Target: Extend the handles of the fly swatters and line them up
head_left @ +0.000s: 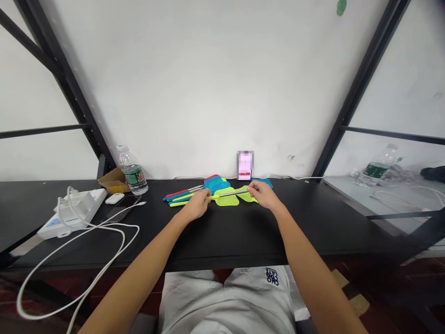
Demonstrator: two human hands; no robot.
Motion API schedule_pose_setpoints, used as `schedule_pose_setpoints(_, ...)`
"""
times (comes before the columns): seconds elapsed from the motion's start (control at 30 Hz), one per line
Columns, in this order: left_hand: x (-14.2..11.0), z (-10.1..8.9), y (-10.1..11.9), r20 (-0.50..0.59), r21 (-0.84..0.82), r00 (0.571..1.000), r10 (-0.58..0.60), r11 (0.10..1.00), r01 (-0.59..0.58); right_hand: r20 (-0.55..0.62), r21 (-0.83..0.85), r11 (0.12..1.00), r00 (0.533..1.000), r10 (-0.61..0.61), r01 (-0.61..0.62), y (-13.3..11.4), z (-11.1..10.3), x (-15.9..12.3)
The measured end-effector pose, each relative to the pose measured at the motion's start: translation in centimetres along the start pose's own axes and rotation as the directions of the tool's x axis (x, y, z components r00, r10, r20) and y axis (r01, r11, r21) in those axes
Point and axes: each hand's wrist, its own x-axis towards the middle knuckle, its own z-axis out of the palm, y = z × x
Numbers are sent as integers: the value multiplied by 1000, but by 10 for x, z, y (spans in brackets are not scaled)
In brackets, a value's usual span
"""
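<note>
the fingers of the left hand (199, 204) are closed around the smooth yellow-green grip of the held swatter (233, 192), and those of the right hand (262, 194) are drawn narrow, pinching its thin, shiny metal rod near the right end. the held swatter is between the two hands, above the back part of the black table (222, 236). its long axis runs nearly left to right, the grip end pointing left and the rod pointing right, that end slightly farther from the person.

below and behind the rod lies a flat yellow-green mesh paddle (226, 200), rounded at the corners and pierced with small holes. a second yellow-green mesh paddle (246, 195) shows beside the right hand, partly covered by it; whether it joins the held rod is hard to tell. just behind the left hand, blue, red and yellow-green swatters (216, 184) lie overlapped, their slim handles pointing left. a blue piece (266, 182) shows behind the right hand.

farther back, a phone (245, 165) with a lit, blurred screen stands upright near the white wall (222, 93). well to the left are a clear plastic bottle (132, 171), an open brown cardboard box (116, 181), a glossy white case (114, 198), a dark flat device (123, 208), a white power strip (74, 213) and looping white cables (104, 269).
</note>
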Motion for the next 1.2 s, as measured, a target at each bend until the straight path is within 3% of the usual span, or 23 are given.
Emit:
schedule_pose_setpoints(0.2,-1,-1,2,6,-12,999,33,999,-33,9,111,994,1000,8,-9,-2,-3,-1)
schedule_pose_setpoints(0.4,0,-1,1,9,-50,1000,21,999,-21,61,347,936,998,31,-50,-7,-6,-3)
schedule_pose_setpoints(0.63,-2,4,16,81,-273,997,13,962,9,-72,729,679,978,198,-84,-16,-1,0)
schedule_pose_setpoints(0.73,-4,13,30,110,-291,994,29,957,4,-126,744,664,962,243,-71,-19,11,1)
schedule_pose_setpoints(0.9,-7,31,47,90,-371,996,9,928,25,-62,713,693,975,212,-106,-31,40,0)
schedule_pose_setpoints(1.03,-7,38,48,82,-433,996,-30,899,63,-86,713,698,978,189,-73,-38,53,-2)
schedule_pose_setpoints(1.2,-7,43,45,88,-468,996,-31,881,69,-23,725,682,986,167,-99,-36,58,-3)
